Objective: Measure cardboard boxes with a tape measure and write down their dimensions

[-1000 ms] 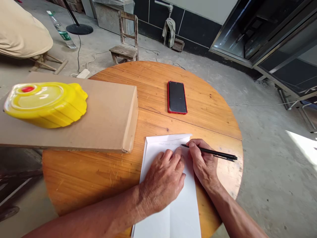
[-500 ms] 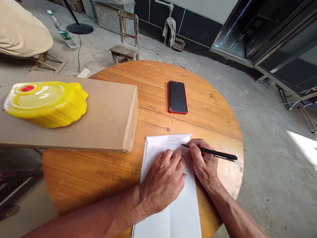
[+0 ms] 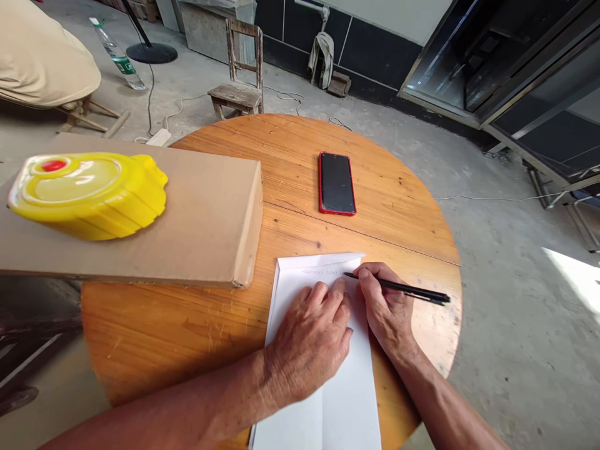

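Note:
A white sheet of paper (image 3: 293, 294) lies on the round wooden table (image 3: 197, 337) near its front edge, with a line of small writing along its top. My left hand (image 3: 312, 337) lies flat on the sheet, fingers stretched out, pressing it down. My right hand (image 3: 387, 309) is closed round a black pen (image 3: 407, 290), whose tip touches the paper at the end of the written line. The pen's rear end points right.
A red-cased phone (image 3: 336, 183) lies face up at the table's middle. A long cardboard box (image 3: 206, 219) overhangs the table's left side with a yellow plastic lid (image 3: 89, 194) on it. Beyond stand a small wooden chair (image 3: 237, 87), a plastic bottle (image 3: 117, 56) and cables on the concrete floor.

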The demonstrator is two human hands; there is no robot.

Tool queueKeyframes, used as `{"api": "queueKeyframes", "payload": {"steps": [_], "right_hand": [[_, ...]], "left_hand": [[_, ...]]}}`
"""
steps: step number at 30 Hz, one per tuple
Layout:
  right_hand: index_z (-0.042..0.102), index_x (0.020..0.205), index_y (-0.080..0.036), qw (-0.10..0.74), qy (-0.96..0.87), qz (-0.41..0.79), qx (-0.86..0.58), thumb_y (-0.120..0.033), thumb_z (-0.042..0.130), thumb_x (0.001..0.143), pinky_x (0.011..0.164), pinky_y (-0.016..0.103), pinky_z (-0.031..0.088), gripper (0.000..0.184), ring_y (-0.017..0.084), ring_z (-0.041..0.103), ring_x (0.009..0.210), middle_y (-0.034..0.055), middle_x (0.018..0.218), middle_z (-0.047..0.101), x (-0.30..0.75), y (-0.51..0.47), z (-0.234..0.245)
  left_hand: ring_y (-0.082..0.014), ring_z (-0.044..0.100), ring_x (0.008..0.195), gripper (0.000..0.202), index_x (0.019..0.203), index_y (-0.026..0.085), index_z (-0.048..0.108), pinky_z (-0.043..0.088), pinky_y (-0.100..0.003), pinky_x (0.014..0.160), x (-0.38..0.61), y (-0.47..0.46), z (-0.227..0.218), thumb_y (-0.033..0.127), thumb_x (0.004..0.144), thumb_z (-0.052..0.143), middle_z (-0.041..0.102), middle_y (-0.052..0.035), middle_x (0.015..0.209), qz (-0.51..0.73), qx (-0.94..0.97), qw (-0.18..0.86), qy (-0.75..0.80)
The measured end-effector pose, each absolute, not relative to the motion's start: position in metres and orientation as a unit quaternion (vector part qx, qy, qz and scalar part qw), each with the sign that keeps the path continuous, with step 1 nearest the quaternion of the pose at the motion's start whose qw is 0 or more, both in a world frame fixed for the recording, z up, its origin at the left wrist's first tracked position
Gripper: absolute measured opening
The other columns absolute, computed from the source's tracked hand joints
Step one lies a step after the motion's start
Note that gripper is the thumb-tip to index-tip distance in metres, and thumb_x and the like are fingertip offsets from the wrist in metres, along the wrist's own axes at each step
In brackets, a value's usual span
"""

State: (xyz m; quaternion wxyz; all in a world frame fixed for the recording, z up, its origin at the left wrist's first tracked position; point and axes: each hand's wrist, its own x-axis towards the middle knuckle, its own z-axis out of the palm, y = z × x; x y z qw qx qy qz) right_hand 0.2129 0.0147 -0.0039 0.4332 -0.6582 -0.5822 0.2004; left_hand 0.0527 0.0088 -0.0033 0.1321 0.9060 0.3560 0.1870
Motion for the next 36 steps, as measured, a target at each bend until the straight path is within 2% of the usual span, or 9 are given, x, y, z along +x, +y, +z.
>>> {"api": "queueKeyframes", "payload": {"steps": [24,31,36], "right_hand": [[0.061,0.076,-0.020,0.427,-0.585,0.216,-0.655,-0.025,0.052,0.093,0.051,0.025,0.035,0.020,0.011,0.044,0.051,-0.0054,0.059,0.051,0.2122,0.0138,-0.0030],[0.062,0.077,-0.021,0.432,-0.578,0.214,-0.659,-0.026,0.053,0.093,0.056,0.024,0.040,0.019,0.011,0.050,0.058,-0.0041,0.064,0.058,0.2126,0.0145,-0.0028],[0.061,0.076,-0.020,0.420,-0.580,0.212,-0.665,-0.027,0.052,0.093,0.054,0.026,0.038,0.021,0.012,0.047,0.054,-0.0040,0.062,0.055,0.2128,0.0156,-0.0025]], "left_hand": [[-0.0273,0.051,0.100,0.032,0.119,0.009,0.061,0.047,-0.041,0.086,0.0519,0.0082,-0.0016,0.026,0.093,0.053,0.059,-0.0122,0.130,0.185,0.906,0.140,0.355],[-0.0270,0.051,0.100,0.029,0.115,0.011,0.063,0.047,-0.041,0.085,0.0529,0.0089,-0.0019,0.026,0.092,0.055,0.059,-0.0115,0.131,0.183,0.905,0.143,0.356],[-0.0271,0.051,0.100,0.030,0.116,0.010,0.062,0.047,-0.041,0.085,0.0526,0.0085,-0.0024,0.026,0.092,0.055,0.059,-0.0120,0.131,0.185,0.906,0.138,0.355]]}}
